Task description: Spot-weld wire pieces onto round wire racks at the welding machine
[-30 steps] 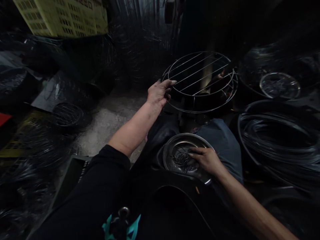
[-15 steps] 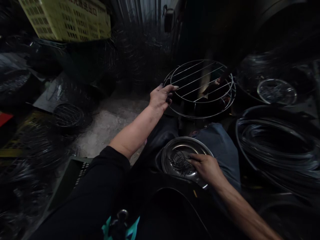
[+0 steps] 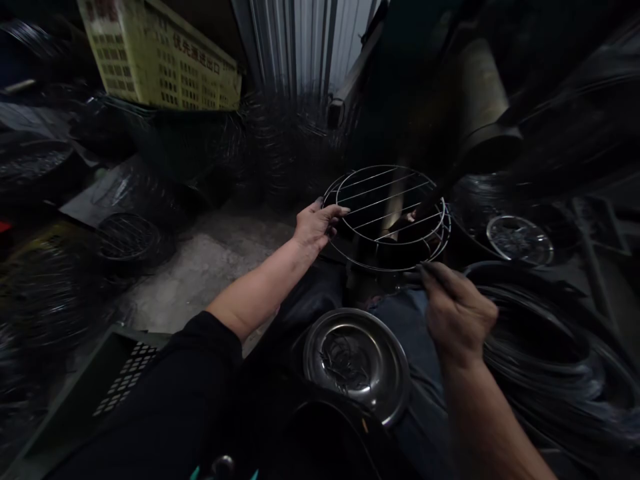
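Note:
My left hand (image 3: 316,225) grips the left rim of a round wire rack (image 3: 393,239), which has parallel bars on top and a wider ring below. Near the rack's front right edge, my right hand (image 3: 457,307) is pinched; a small dark piece seems to stick out at its fingertips, too dim to name. On my lap rests a shiny steel bowl (image 3: 393,353) with short bent wire pieces (image 3: 345,363) in it. Beneath and behind the rack, copper-coloured tips of a machine (image 3: 411,217) show between the bars.
A coil of wire (image 3: 540,333) lies at the right, with a second metal dish (image 3: 520,240) behind it. A yellow crate (image 3: 170,63) stands at the back left, a green crate (image 3: 120,373) at the front left. A cylindrical machine arm (image 3: 483,93) hangs at the upper right.
My right hand has left the bowl and risen to the rack's front right edge. My left hand still holds the rack. The view has shifted, so the rack sits lower.

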`<state>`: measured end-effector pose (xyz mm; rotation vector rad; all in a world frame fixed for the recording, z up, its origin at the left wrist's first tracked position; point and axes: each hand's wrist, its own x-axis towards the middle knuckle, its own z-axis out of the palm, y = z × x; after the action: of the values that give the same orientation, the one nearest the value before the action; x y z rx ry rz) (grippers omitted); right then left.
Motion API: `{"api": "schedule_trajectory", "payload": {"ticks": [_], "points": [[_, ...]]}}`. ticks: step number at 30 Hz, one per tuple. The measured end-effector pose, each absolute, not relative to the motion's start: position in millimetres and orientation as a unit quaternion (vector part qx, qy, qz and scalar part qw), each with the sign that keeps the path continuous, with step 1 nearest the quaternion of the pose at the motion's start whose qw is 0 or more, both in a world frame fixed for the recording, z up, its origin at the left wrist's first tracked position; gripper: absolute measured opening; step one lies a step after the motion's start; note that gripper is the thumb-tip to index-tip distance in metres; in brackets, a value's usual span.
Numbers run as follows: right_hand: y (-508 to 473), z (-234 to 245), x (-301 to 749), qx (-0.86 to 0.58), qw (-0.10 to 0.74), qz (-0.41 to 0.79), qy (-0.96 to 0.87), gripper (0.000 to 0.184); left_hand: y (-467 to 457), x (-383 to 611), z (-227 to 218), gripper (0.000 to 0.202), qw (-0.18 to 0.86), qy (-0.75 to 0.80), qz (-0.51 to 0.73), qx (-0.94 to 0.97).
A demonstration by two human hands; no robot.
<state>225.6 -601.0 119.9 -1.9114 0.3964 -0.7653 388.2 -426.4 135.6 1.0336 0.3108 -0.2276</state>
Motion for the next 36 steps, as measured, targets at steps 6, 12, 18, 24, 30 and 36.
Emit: {"api": "schedule_trajectory", "payload": {"ticks": [6,12,18,24,30,36], "points": [[-595.4,125.1,270.5,-0.714,0.613,-0.25,0.229,0.026,-426.0,395.7,142.9,0.035,0.852,0.122,-0.095,0.501],[-586.6,128.1,284.3,-0.668,0.648,-0.278,0.239,0.025,-428.7,405.9,144.2,0.032,0.85,0.095,-0.103,0.507],[-576.1,121.1,285.9,-0.631,0.66,-0.328,0.242,0.024,-431.1,414.2,143.7,0.031,0.856,0.091,-0.119,0.495],[-574.7,115.4,288.6,-0.626,0.652,-0.356,0.235,0.025,-434.0,421.6,145.2,0.032,0.854,0.108,-0.126,0.493],[-574.1,114.9,296.4,-0.63,0.638,-0.374,0.239,0.026,-436.1,433.2,140.9,0.027,0.848,0.108,-0.139,0.5],[-579.7,116.4,304.8,-0.626,0.64,-0.378,0.237,0.022,-441.2,445.8,136.1,0.03,0.84,0.118,-0.139,0.51]]}}
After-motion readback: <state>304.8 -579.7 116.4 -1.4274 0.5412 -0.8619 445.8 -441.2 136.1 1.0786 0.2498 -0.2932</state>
